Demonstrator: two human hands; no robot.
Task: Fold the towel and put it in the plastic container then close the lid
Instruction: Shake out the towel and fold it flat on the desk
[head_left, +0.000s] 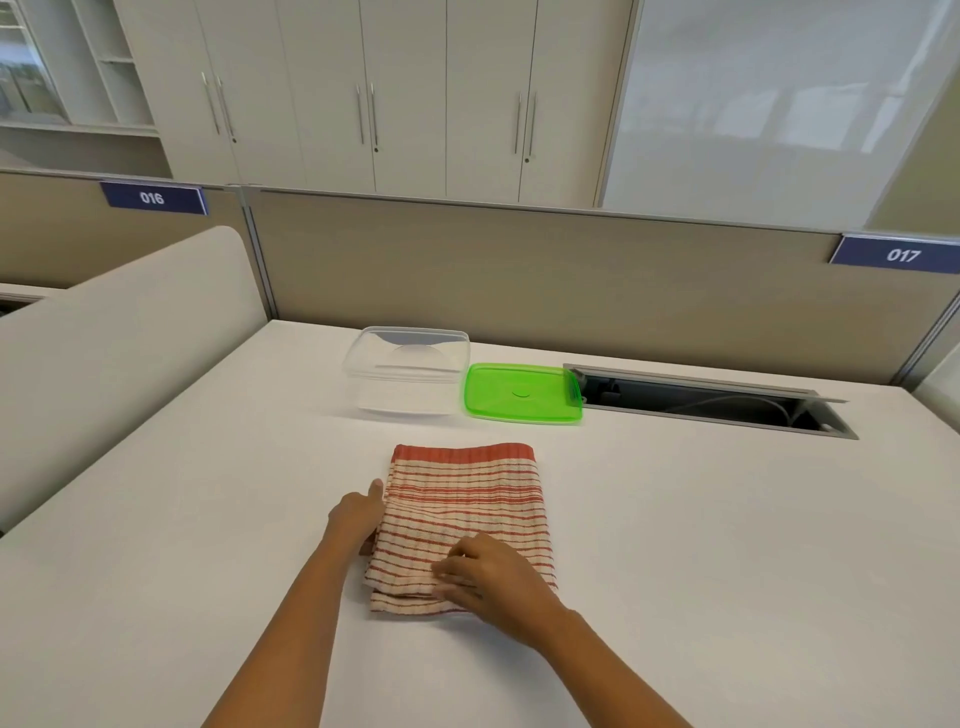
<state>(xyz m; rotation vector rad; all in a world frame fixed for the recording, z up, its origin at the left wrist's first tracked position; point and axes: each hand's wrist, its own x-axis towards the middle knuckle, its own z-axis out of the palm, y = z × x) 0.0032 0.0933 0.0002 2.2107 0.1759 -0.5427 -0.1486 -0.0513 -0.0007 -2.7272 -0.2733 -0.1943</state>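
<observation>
Both hands sit on the red-and-cream striped cloth towel (462, 519) at lower centre, left hand (358, 514) gripping its left edge, right hand (493, 577) pinching its near end, long axis pointing up-frame toward the clear plastic container (408, 371) (green plastic lid (522, 392) beside it).

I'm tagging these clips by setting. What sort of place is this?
Probably an office workstation: a white desk backed by beige partition panels with blue numbered plates 016 and 017, and tall white cabinets behind.
</observation>
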